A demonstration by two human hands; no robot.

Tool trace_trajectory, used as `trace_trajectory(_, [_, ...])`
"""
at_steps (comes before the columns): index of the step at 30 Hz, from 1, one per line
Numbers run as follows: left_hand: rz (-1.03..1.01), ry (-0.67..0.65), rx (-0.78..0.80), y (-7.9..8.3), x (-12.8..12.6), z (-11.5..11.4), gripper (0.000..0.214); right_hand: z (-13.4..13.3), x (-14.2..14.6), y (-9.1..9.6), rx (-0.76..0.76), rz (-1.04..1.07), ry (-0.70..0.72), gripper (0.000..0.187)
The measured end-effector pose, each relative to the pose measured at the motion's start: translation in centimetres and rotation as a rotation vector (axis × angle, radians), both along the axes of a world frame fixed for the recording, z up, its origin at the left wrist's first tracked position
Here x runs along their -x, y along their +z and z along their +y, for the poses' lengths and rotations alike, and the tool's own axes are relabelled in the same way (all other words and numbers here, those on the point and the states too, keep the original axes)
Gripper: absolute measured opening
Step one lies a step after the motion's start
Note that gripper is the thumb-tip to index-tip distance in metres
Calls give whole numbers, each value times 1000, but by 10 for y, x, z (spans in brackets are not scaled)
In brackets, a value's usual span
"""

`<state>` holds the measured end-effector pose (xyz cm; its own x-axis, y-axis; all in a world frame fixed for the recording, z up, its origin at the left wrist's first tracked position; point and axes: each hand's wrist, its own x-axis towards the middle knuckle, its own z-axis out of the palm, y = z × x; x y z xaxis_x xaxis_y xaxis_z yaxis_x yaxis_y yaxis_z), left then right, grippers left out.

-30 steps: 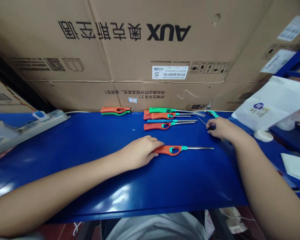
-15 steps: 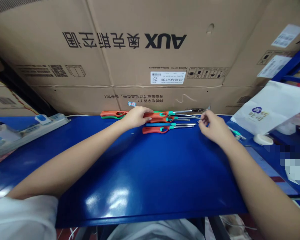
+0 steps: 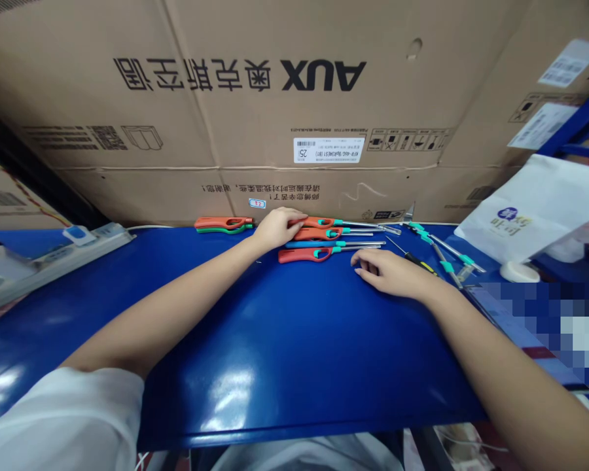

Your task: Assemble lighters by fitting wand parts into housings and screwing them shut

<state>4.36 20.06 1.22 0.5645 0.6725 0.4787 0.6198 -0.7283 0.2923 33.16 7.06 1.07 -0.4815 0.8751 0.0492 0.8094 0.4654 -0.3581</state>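
Observation:
Several gas lighters lie side by side at the back of the blue table, metal tubes pointing right. My left hand is closed around the handle end of an orange lighter, its fingers hiding part of the row. In front of that are a blue lighter and a red lighter. My right hand hovers low to the right of the red lighter's tube, fingers loosely bent and apart, with nothing seen in them. Close behind it lies a screwdriver, partly covered by the hand.
Orange and green handles without tubes lie left of my left hand. Loose metal tubes with teal ends are at the right, beside a white bag. A cardboard box stands behind; a power strip lies left.
My right hand has drawn back from the lighter tips, moving left and nearer to me. The screwdriver and loose tubes have come into view. My left hand has shifted slightly right.

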Motion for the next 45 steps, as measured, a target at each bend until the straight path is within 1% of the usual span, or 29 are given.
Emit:
trace_trajectory(5, [-14, -13, -58, -5, 1, -5, 38, -1, 2, 1, 31, -4, -8, 19])
trace_trajectory(7, [-15, 4, -83, -5, 4, -8, 42, -1, 2, 1, 39, -7, -12, 19])
trace_trajectory(10, [-2, 58, -117, -3, 14, -14, 42, -2, 3, 2, 47, -12, -16, 19])
trace_trajectory(13, [29, 147, -136, 1, 34, -18, 37, -3, 4, 3, 53, -20, -23, 20])
trace_trajectory(19, [133, 431, -146, 6, 93, -24, 26, -5, 4, 4, 56, -33, -30, 21])
trace_trajectory(21, [183, 516, -140, 5, 110, -27, 28, -5, 4, 3, 58, -33, -28, 21])
trace_trajectory(23, [238, 560, -127, 4, 121, -29, 26, -4, 4, 3, 57, -32, -28, 21])
trace_trajectory(25, [282, 567, -120, 5, 126, -31, 22, -4, 4, 2, 53, -31, -26, 21])
trace_trajectory(27, [311, 547, -127, 9, 124, -34, 20, -3, 4, 2, 46, -31, -24, 20])
trace_trajectory(29, [327, 505, -149, 16, 116, -41, 18, -4, 5, 2, 33, -30, -22, 18])
trace_trajectory(32, [339, 410, -178, 25, 96, -63, 15, -9, 11, 5, -11, -23, -27, 18])
trace_trajectory(33, [343, 351, -176, 26, 87, -74, 14, -11, 15, 7, -42, -11, -30, 20])
trace_trajectory(35, [298, 152, -111, 26, 69, -101, 15, -19, 24, 13, -129, 45, -13, 28])
trace_trajectory(37, [258, 6, -12, 22, 51, -130, 16, -29, 36, 18, -175, 133, 57, 34])
trace_trajectory(39, [237, -111, 39, 16, 37, -155, 15, -39, 48, 23, -134, 214, 180, 35])
trace_trajectory(41, [222, -183, 50, 9, 26, -172, 15, -47, 59, 23, -74, 243, 290, 32])
trace_trajectory(43, [195, -236, 95, 3, 20, -182, 13, -52, 68, 20, -2, 215, 367, 24])
trace_trajectory(45, [158, -281, 158, -1, 17, -186, 8, -53, 73, 15, 70, 170, 410, 14])
